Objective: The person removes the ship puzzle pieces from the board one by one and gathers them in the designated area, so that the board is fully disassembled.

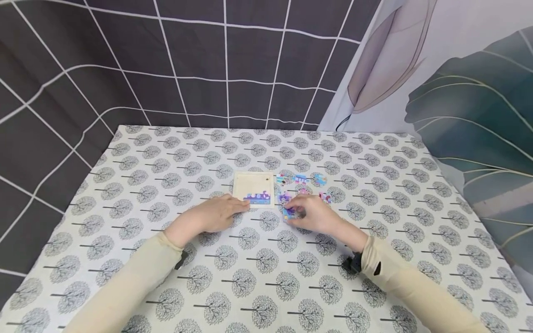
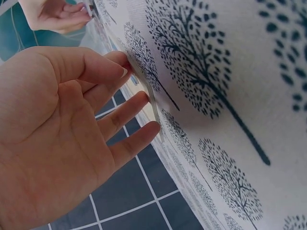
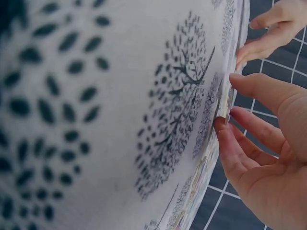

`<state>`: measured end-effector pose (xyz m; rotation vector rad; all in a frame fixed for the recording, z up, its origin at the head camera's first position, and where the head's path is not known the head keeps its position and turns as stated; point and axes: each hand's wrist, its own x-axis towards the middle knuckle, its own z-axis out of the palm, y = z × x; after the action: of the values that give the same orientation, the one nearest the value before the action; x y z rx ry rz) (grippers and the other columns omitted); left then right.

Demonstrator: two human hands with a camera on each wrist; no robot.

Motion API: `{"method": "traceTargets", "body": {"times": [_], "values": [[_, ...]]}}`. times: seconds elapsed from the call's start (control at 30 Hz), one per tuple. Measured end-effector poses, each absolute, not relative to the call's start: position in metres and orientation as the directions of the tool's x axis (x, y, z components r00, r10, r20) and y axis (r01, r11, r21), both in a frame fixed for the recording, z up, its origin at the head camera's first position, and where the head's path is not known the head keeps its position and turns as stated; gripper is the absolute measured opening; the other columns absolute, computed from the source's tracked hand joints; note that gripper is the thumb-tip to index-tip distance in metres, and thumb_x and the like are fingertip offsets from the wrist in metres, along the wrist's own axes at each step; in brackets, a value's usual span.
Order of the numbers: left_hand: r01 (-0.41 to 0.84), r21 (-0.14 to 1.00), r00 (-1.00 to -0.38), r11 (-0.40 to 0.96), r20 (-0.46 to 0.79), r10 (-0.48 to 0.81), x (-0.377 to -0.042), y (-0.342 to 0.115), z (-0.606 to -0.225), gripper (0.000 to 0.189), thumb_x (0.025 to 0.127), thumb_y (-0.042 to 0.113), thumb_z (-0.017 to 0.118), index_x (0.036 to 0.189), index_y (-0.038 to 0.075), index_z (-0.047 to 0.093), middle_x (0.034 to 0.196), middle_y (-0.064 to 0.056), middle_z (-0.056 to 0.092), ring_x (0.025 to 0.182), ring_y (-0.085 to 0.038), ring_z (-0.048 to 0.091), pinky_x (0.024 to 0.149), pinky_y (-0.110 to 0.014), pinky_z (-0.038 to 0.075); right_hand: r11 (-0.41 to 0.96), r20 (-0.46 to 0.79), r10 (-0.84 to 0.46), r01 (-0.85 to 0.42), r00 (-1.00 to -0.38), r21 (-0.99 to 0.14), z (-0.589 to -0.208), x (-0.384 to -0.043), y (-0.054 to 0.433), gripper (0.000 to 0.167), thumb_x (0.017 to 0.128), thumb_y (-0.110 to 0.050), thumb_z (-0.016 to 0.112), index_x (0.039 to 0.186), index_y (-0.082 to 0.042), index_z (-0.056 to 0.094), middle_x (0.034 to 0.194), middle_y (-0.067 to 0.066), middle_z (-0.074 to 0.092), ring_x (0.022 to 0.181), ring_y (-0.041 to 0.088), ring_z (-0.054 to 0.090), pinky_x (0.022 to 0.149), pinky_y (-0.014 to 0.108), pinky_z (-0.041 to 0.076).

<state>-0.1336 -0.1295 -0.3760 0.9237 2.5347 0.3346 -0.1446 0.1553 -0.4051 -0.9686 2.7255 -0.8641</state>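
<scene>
A square wooden puzzle board (image 1: 250,178) lies on the table, with joined purple and blue puzzle pieces (image 1: 257,199) along its near edge. My left hand (image 1: 217,213) rests at the board's near-left corner; fingertips (image 2: 152,127) touch its edge in the left wrist view. Right of the board, my right hand (image 1: 314,213) holds a blue and purple puzzle piece (image 1: 286,214) low over the cloth between thumb and fingers. In the right wrist view the piece is seen nearly edge-on between the fingertips (image 3: 221,123), mostly hidden.
Loose puzzle pieces (image 1: 300,179) lie to the right of the board, several partly behind the right hand. A tree-print cloth (image 1: 266,273) covers the table. A dark grid curtain (image 1: 191,60) hangs behind, and a leaf-print curtain (image 1: 479,106) at the right.
</scene>
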Motion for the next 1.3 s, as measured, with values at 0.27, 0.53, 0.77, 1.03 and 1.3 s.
{"method": "traceTargets", "body": {"times": [0.27, 0.53, 0.77, 1.03, 1.3], "values": [[0.541, 0.369, -0.701, 0.756, -0.298, 0.648, -0.131, -0.131, -0.378, 0.048, 0.092, 0.006, 0.047, 0.140, 0.011, 0.042, 0.148, -0.002, 0.036, 0.133, -0.027, 0.036, 0.113, -0.044, 0.026, 0.633, 0.060, -0.634, -0.562, -0.771, -0.532, -0.404, -0.142, 0.153, 0.035, 0.072, -0.012, 0.078, 0.103, 0.000, 0.068, 0.097, 0.007, 0.067, 0.081, 0.015, 0.063, 0.073, 0.021, 0.055], [0.566, 0.359, -0.689, 0.742, -0.289, 0.665, -0.131, -0.133, -0.378, 0.049, 0.092, 0.005, 0.048, 0.141, 0.009, 0.041, 0.148, -0.004, 0.037, 0.132, -0.027, 0.037, 0.113, -0.044, 0.028, 0.654, 0.020, -0.631, -0.545, -0.776, -0.525, -0.399, -0.140, 0.149, 0.035, 0.073, -0.013, 0.077, 0.104, 0.001, 0.068, 0.100, 0.010, 0.067, 0.079, 0.015, 0.063, 0.072, 0.020, 0.055], [0.565, 0.356, -0.686, 0.744, -0.298, 0.664, -0.132, -0.132, -0.375, 0.049, 0.092, 0.006, 0.047, 0.141, 0.008, 0.040, 0.148, -0.005, 0.036, 0.133, -0.029, 0.035, 0.113, -0.045, 0.026, 0.682, -0.004, -0.613, -0.527, -0.790, -0.508, -0.400, -0.143, 0.147, 0.035, 0.073, -0.017, 0.078, 0.104, -0.002, 0.069, 0.102, 0.009, 0.066, 0.076, 0.011, 0.061, 0.070, 0.018, 0.053], [0.562, 0.357, -0.686, 0.746, -0.304, 0.662, -0.131, -0.134, -0.375, 0.049, 0.092, 0.005, 0.047, 0.141, 0.008, 0.041, 0.149, -0.004, 0.035, 0.134, -0.029, 0.035, 0.114, -0.045, 0.025, 0.672, 0.001, -0.619, -0.531, -0.785, -0.516, -0.399, -0.143, 0.145, 0.036, 0.073, -0.018, 0.078, 0.104, -0.002, 0.069, 0.101, 0.008, 0.066, 0.078, 0.012, 0.062, 0.071, 0.020, 0.054], [0.569, 0.358, -0.680, 0.740, -0.301, 0.669, -0.134, -0.132, -0.375, 0.050, 0.092, 0.004, 0.047, 0.141, 0.008, 0.040, 0.148, -0.004, 0.035, 0.134, -0.028, 0.034, 0.114, -0.043, 0.024, 0.683, -0.033, -0.645, -0.556, -0.764, -0.474, -0.397, -0.146, 0.145, 0.041, 0.074, -0.018, 0.078, 0.110, -0.003, 0.067, 0.105, 0.009, 0.065, 0.075, 0.009, 0.060, 0.070, 0.020, 0.053]]}}
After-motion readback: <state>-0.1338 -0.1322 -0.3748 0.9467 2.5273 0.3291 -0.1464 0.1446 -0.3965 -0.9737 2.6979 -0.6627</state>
